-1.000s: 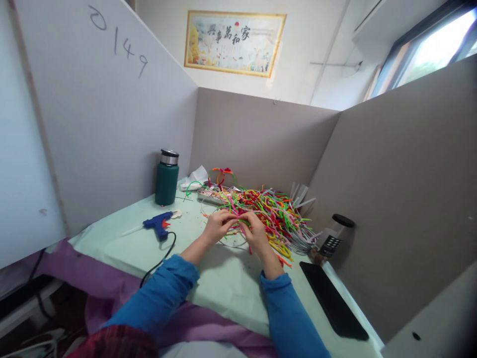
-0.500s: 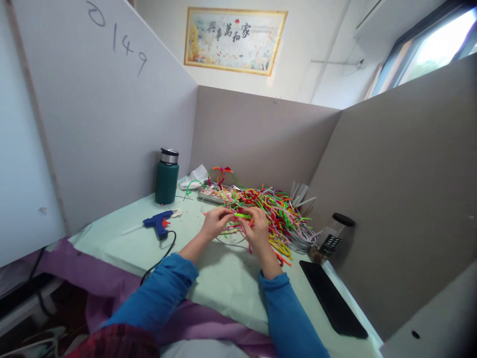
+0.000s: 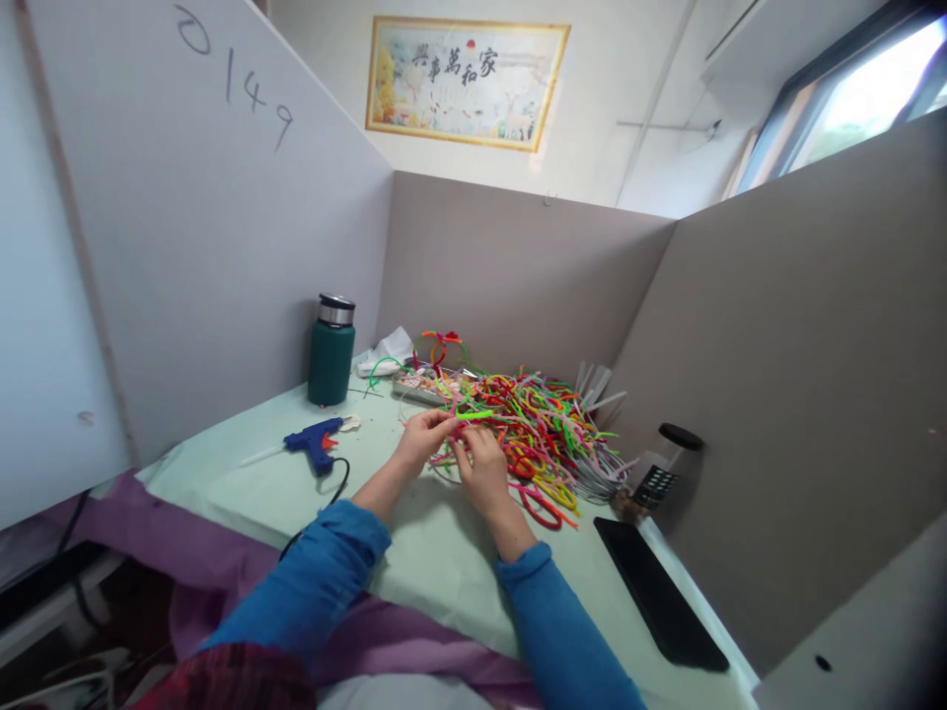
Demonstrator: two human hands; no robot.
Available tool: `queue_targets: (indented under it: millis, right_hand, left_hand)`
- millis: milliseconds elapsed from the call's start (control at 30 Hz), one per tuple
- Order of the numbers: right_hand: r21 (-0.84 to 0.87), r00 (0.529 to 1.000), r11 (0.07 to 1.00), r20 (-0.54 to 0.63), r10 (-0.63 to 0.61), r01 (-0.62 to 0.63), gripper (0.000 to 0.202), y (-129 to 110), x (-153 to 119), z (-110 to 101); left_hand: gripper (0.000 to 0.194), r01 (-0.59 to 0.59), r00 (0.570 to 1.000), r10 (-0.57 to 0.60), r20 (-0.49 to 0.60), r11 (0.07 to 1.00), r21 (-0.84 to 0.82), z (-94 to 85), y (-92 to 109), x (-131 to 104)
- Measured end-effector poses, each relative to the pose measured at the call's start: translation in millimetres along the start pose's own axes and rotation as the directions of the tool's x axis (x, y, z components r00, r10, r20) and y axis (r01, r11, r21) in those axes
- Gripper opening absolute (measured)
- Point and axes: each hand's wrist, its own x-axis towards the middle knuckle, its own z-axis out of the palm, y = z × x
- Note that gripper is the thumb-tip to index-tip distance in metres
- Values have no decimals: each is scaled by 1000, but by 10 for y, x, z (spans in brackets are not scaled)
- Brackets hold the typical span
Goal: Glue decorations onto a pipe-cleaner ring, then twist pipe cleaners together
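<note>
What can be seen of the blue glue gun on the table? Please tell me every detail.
The glue gun has a blue, plastic-looking body and a bright red-orange trigger. A whitish stick juts from its rear, toward the picture's left; its front points right, by a pale scrap, contact unclear. It lies on its side on the pale green table cover, nearer the person than the green bottle. A black cord curves from near its handle. Nobody holds it.

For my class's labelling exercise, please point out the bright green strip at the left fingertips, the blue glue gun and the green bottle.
Bright green strip (image 3: 475,415): head view, visible middle.
Blue glue gun (image 3: 314,441): head view, on its body.
Green bottle (image 3: 330,363): head view, side wall.
</note>
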Motion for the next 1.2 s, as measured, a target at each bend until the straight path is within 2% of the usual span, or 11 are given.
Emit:
queue_targets:
  millis: [133,233,433,500,600,700,767,833,933,1033,1200]
  right_hand:
    - [132,991,983,-21,131,-127,18,21,-2,-1]
    - [204,974,953,14,225,-223,18,29,9,-17]
    - [145,985,976,-35,168,-161,15,46,6,-9]
    - [173,978,963,-5,209,-205,14,70,-12,13]
    - [343,939,876,66,338,-339,20,114,-21,42]
    - [559,887,698,177,426,-447,32,135,12,40]
    - [636,864,602,233,446,-483,37,132,39,26]
    - [663,861,576,227,456,-479,38,125,55,8]
    - [660,879,620,134,458,-424,33,112,58,-25]
    - [581,910,748,-29,414,-321,23,83,56,-67]
    - [315,957,947,-249,151,-68,14,-5,64,-130]
  left_hand:
    - [36,125,984,-110,137,987,-102,-33,43,-15]
    - [34,155,975,-126,185,975,-157,-59,52,-15]
    - [35,102,988,-83,129,983,-151,-61,8,6]
    - [37,58,996,-46,80,986,-154,-64,-16,18]
    - [38,12,1000,-9,15,986,-165,-72,-38,26]
    - [38,2,1000,0,13,990,-139,-68,-31,15]
    - [37,-2,999,6,38,993,-117,-58,-18,2]
    - [38,-6,998,12,63,995,-98,-48,-11,-6]
    - [39,-16,998,20,56,997,-77,-41,-19,-6]
    - [38,-24,1000,24,4,997,-80,-42,-35,-1]
    - [37,-48,998,46,-52,998,-30,-37,-42,3]
